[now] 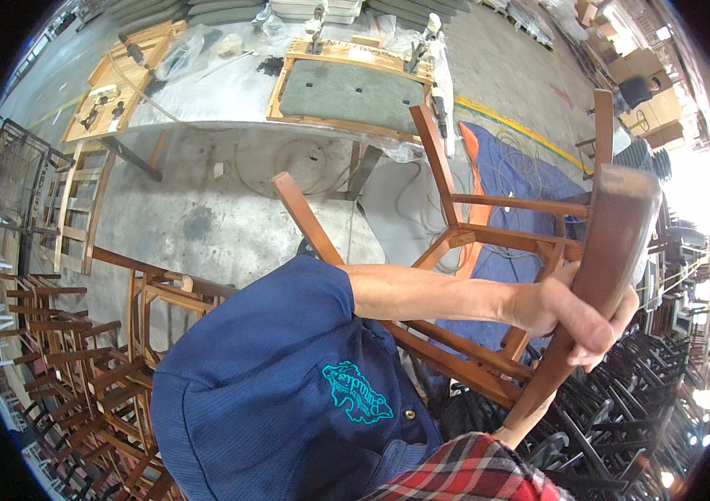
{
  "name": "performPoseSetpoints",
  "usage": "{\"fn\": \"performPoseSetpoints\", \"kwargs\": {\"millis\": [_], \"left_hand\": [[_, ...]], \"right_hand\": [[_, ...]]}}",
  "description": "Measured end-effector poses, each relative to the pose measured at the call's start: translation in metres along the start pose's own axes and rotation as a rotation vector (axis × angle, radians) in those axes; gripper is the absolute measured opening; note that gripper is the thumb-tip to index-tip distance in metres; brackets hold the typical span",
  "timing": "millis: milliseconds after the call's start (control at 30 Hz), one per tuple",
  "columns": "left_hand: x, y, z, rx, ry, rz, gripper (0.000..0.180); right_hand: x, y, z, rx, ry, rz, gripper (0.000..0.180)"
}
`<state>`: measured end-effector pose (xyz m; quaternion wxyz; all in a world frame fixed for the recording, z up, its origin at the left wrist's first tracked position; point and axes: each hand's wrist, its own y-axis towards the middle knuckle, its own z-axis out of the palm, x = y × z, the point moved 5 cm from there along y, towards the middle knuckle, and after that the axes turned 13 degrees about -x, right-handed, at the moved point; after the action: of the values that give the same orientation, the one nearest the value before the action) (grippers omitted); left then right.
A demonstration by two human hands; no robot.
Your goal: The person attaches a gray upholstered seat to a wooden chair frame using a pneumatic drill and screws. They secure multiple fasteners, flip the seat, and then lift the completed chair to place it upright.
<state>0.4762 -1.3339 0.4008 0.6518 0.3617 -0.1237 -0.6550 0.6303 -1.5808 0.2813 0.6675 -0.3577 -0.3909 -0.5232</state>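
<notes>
A brown wooden chair frame (501, 240) is tipped over in front of me, several of its legs pointing up and away. My left hand (578, 319) reaches across from a navy sleeve and closes around the thick wooden leg (619, 221) nearest me. Thumb and fingers wrap that leg, whose blunt end points up toward the view. Bare skin, seemingly my right forearm (526, 422), shows below and passes behind the wood above red plaid cloth (472, 472). My right hand is hidden there. Navy cloth (263, 384) with a teal emblem covers the lower left.
Ahead, a worktable (213, 96) carries a green-grey padded panel (351, 90) in a wooden frame with clamps. A blue tarp (501, 159) and hoses lie on the floor. Wooden chair frames (79, 359) stack at left, black ones (622, 409) at right. A person (634, 93) is far right.
</notes>
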Motion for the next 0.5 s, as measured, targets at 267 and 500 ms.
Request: {"fn": "performPoseSetpoints", "kwargs": {"millis": [267, 500], "left_hand": [[0.023, 0.001, 0.036, 0.022, 0.110, 0.116, 0.031], [0.059, 0.017, 0.025, -0.029, 0.138, 0.164, 0.031]], "right_hand": [[0.024, -0.069, 0.045, 0.087, -0.371, -0.212, 0.078], [0.024, -0.164, 0.077, 0.030, -1.011, -0.555, 0.087]]}}
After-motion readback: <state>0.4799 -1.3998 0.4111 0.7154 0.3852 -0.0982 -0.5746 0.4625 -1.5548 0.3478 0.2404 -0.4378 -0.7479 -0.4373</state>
